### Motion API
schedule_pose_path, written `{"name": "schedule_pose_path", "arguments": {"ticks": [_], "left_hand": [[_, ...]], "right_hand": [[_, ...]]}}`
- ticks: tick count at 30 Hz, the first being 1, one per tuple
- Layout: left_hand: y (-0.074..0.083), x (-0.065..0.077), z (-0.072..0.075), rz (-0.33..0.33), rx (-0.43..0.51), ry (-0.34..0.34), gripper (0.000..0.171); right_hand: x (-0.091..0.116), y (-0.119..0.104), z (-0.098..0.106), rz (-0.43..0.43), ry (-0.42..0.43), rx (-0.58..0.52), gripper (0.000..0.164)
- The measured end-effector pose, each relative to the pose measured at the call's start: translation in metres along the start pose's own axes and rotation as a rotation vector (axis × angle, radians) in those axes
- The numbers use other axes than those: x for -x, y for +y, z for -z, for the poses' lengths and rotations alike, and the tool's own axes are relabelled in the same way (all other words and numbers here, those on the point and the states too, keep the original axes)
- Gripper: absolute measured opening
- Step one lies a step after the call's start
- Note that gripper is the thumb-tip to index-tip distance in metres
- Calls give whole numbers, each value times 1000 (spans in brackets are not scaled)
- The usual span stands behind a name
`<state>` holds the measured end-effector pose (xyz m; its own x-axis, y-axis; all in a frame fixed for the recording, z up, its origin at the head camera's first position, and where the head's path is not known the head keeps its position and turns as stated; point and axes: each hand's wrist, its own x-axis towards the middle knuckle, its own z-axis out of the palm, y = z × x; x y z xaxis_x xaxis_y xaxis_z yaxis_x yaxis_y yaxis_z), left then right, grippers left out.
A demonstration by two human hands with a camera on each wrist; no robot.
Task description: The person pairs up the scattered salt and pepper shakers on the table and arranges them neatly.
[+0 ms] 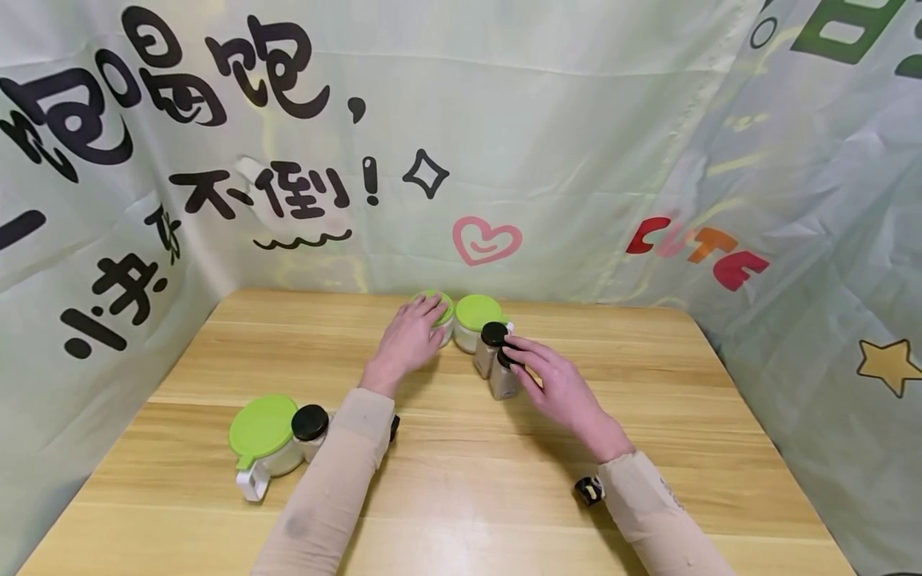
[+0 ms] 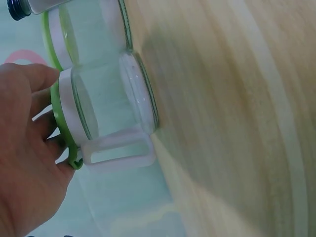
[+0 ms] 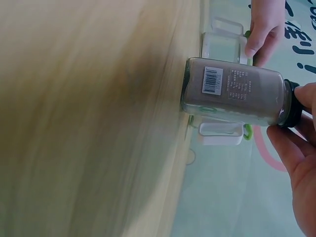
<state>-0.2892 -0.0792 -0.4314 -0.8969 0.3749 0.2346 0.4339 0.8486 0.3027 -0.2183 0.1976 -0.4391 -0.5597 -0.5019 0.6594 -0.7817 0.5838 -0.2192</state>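
Now, left hand point(image 1: 409, 340): gripping a jar lid point(image 2: 60, 116)
Right hand point(image 1: 558, 390): pinching a bottle cap point(image 3: 295, 104)
Jars point(image 2: 109, 101): three standing
Bottles point(image 3: 237, 94): three showing
Left sleeve point(image 1: 327, 480): mostly hiding something black point(image 1: 394, 428)

Head view: jar point(image 1: 448, 326) partly under left hand point(image 1: 409, 338); near shaker point(image 1: 310, 424) partly behind left sleeve point(image 1: 320, 484); small dark object point(image 1: 590, 490) by right sleeve point(image 1: 651, 500), identity unclear. Left wrist: far shaker point(image 2: 45, 4) cut by top edge. Right wrist: label print point(image 3: 239, 84) illegible; right hand point(image 3: 304, 160) cut by right edge.
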Motion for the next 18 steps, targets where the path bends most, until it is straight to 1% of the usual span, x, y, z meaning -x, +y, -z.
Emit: {"name": "schedule_pose_path", "arguments": {"ticks": [7,14,18], "left_hand": [[-1,1,-3,4,-13,9,48],[0,5,-1,12,-17,-4,49],[1,8,1,-12,-44,11,48]], "right_hand": [[1,-1,-1,-4,4,-8,33],[1,-1,-1,0,12,-15,33],[1,-2,-1,-4,13,-23,33]]}}
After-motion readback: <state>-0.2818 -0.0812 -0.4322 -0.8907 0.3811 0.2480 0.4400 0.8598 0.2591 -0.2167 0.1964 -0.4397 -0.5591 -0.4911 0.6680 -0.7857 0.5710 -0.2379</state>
